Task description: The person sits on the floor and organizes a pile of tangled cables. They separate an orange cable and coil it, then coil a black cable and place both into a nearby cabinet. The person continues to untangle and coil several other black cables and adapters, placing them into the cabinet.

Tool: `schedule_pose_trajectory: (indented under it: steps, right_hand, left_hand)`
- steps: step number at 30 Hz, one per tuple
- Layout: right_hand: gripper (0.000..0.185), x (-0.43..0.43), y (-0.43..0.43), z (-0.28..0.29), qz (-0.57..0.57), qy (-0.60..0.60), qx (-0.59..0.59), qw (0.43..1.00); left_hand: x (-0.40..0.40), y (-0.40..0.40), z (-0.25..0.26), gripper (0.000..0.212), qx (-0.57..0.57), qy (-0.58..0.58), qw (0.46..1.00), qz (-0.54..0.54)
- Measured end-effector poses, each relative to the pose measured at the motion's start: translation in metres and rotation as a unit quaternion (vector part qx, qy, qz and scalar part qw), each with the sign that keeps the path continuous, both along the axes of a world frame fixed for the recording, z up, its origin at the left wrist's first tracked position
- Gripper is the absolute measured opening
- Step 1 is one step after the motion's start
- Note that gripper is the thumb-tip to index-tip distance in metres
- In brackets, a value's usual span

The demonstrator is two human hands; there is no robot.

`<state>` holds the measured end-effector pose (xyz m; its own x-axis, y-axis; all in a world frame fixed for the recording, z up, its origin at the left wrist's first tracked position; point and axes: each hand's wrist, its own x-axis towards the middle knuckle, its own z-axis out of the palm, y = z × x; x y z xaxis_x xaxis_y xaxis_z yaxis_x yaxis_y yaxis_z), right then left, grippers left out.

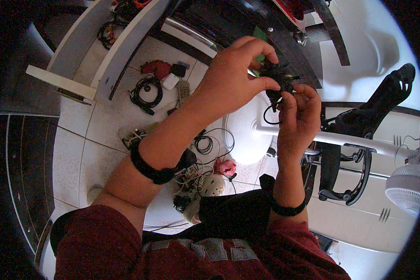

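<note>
Both hands are raised over the floor around a dark bundle of black cable. My left hand pinches the bundle from the left between thumb and fingers. From the right, my right hand grips its lower side with thumb and fingertips. A thin black cable loop hangs under the bundle beside my right thumb. Connector details are too dark to make out. Behind the hands, a green item is partly hidden.
Coiled black cable, a white adapter and tangled cords lie on the tiled floor. An open drawer juts out at upper left. A white fan's round base and pole stand right, near a black chair armrest.
</note>
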<state>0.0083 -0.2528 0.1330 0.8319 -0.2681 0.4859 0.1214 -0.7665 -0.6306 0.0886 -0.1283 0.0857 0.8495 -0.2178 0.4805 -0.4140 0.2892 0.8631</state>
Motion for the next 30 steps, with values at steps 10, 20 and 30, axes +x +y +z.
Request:
schedule_pose_trajectory:
  steps: [10, 20, 30]
  right_hand:
    - [0.023, 0.001, 0.005, 0.004, 0.015, -0.032, -0.07, 0.997]
    - [0.023, -0.001, 0.009, 0.008, 0.006, -0.024, -0.1, 0.995]
    - [0.023, 0.0, 0.007, 0.007, 0.006, -0.083, -0.166, 0.983]
  left_hand:
    - [-0.004, -0.001, 0.001, 0.021, -0.016, -0.039, 0.998, 0.053]
    - [-0.011, -0.004, 0.004, 0.018, -0.009, -0.033, 0.996, 0.077]
    - [-0.012, -0.01, 0.006, 0.026, -0.035, -0.077, 0.989, 0.123]
